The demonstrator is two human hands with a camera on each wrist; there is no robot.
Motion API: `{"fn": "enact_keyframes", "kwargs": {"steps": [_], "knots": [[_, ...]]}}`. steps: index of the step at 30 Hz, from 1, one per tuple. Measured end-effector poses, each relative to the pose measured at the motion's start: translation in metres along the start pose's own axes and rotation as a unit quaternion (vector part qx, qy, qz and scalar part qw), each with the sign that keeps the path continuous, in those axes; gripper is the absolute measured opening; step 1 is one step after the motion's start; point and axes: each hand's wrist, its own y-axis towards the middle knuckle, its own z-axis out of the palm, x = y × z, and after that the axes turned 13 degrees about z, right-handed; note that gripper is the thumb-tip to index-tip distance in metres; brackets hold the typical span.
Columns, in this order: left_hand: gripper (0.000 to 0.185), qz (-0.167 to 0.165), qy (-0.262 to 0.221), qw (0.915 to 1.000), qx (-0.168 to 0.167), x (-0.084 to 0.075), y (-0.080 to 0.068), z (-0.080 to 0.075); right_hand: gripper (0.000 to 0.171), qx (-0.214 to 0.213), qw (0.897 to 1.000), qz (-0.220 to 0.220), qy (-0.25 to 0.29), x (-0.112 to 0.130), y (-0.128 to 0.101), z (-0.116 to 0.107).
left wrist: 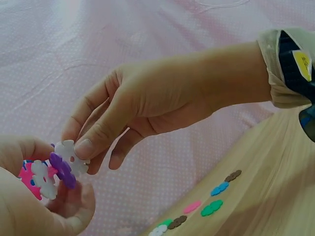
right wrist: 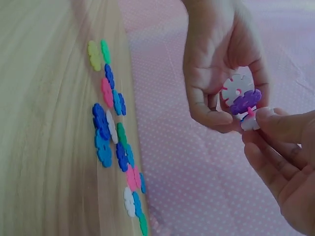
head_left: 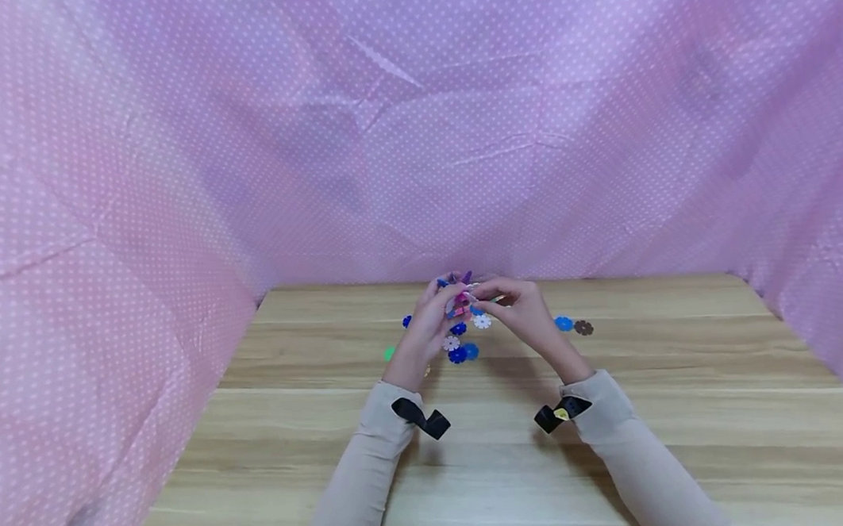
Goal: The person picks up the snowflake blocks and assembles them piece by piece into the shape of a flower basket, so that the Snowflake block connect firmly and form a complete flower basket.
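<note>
— How is the scene lit?
— Soft, even light is cast from above; faint shadows are seen under the sleeves.
— And sharpness?
— Wide-angle bending is noticed at the head view's edges; wrist-view backgrounds are softly blurred.

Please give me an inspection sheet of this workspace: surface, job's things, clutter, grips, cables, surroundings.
Surface: wooden table, light grain.
Job's things: joined flower discs held between both hands; a white disc meets them.
Clutter: loose coloured discs lying on the table.
Grips: left hand holds the joined discs; right hand pinches the white disc.
Cables: nothing seen.
Surroundings: pink dotted cloth behind and at both sides.
</note>
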Motion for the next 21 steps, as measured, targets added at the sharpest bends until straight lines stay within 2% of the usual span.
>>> {"fn": "enact_keyframes", "kwargs": {"steps": [3, 5, 9, 12, 16, 21], "knots": [[0.037, 0.007, -0.015, 0.9999, 0.001, -0.003, 0.002, 0.001, 0.015, -0.002, 1.000, -0.006, -0.016, 0.004, -0.001, -0.002], [0.031, 0.013, -0.024, 0.9996, -0.009, -0.004, 0.002, 0.001, 0.015, 0.005, 1.000, -0.004, -0.025, 0.007, -0.001, -0.006], [0.023, 0.022, -0.036, 0.9983, -0.041, -0.007, 0.002, -0.001, 0.018, 0.026, 0.998, 0.043, -0.026, 0.009, -0.001, -0.029], [0.019, 0.022, -0.042, 0.9973, -0.057, -0.009, 0.001, -0.002, 0.020, 0.045, 0.994, 0.074, -0.062, 0.004, 0.001, -0.055], [0.010, 0.017, -0.042, 0.9971, -0.062, -0.010, 0.002, -0.004, 0.018, 0.095, 0.980, 0.087, -0.152, -0.015, 0.003, -0.082], [0.007, 0.010, -0.022, 0.9981, -0.056, -0.008, 0.003, -0.006, 0.024, 0.163, 0.959, 0.116, -0.199, -0.047, -0.002, -0.092]]}}
